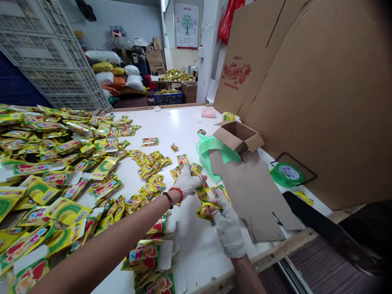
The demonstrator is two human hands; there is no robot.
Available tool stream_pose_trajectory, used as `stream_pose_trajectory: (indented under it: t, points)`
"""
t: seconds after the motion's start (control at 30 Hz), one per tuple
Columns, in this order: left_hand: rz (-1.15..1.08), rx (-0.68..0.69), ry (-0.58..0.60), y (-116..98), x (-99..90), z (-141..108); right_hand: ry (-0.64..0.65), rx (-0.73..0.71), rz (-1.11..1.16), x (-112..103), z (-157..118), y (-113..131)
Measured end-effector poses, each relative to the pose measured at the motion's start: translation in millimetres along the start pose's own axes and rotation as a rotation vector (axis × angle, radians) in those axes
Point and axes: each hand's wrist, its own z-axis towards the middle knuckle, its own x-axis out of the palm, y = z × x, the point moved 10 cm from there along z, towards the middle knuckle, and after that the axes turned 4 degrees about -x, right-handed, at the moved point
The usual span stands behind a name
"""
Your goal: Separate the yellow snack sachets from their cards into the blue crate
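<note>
Yellow packets (204, 211): left of flat cardboard (251, 196). Right hand (228, 228), at cardboard's left edge, grips one packet; left hand (188, 181), farther left, fingers curled over others, hold unclear. Advisable: light pinch, packets squared; slick film may slip.

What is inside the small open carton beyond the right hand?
Inside the small open carton, only shaded brown inner walls show. Its bottom is hidden, so anything lying there cannot be seen.

Packets (67, 213) left, box (228, 140) right, on table (191, 249)
</note>
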Motion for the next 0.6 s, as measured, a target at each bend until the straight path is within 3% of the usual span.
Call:
stream_pose_trajectory:
  t: [0.17, 0.27, 0.33, 0.43, 0.6]
  points:
    - [-0.021, -0.011, -0.020, 3.5, -39.7, -36.0, 0.008, 0.030, 0.022, 18.9, 10.1, 2.8]
    - [0.265, 0.266, -0.070, -28.7, -61.8, -60.1, 0.097, 0.118, 0.180, 30.6, 18.4, -0.7]
    - [0.592, 0.493, -0.082, -46.5, -56.1, -76.8, 0.122, 0.162, 0.270, 36.4, 21.4, -2.3]
    - [0.883, 0.716, -0.149, -47.2, -39.9, -93.8, 0.135, 0.227, 0.379, 45.5, 20.8, -5.1]
    - [0.800, 0.869, -0.285, -38.3, -40.4, -104.5, 0.237, 0.413, 0.513, 71.7, 3.8, -15.1]
